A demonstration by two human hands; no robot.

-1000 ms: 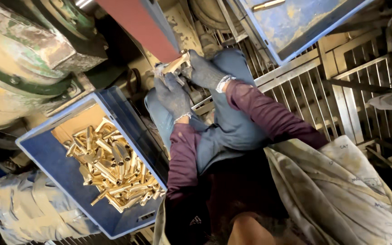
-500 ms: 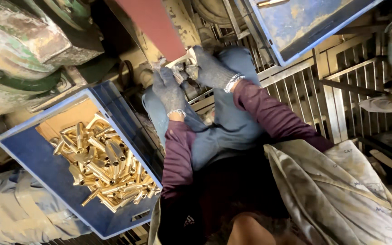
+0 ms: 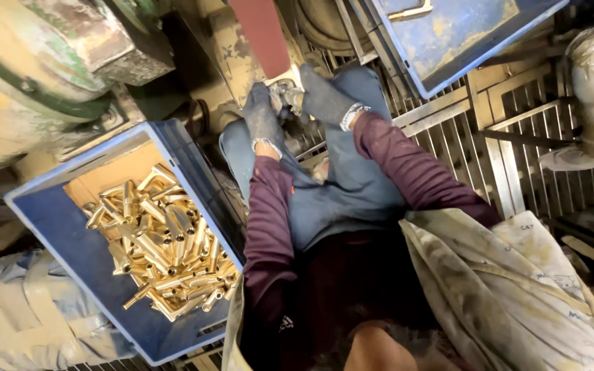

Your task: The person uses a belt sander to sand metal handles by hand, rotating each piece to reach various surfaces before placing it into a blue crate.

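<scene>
Both gloved hands, left hand (image 3: 264, 122) and right hand (image 3: 324, 97), clamped together on small metal part (image 3: 285, 96) (mostly hidden), pressed against red-brown belt (image 3: 262, 34) directly above.

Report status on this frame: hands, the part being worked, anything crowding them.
Left hand and right hand, both gloved, shut on small metal part at red sanding belt. Blue crate of brass fittings beside left arm. Nothing between the hands and belt.
</scene>
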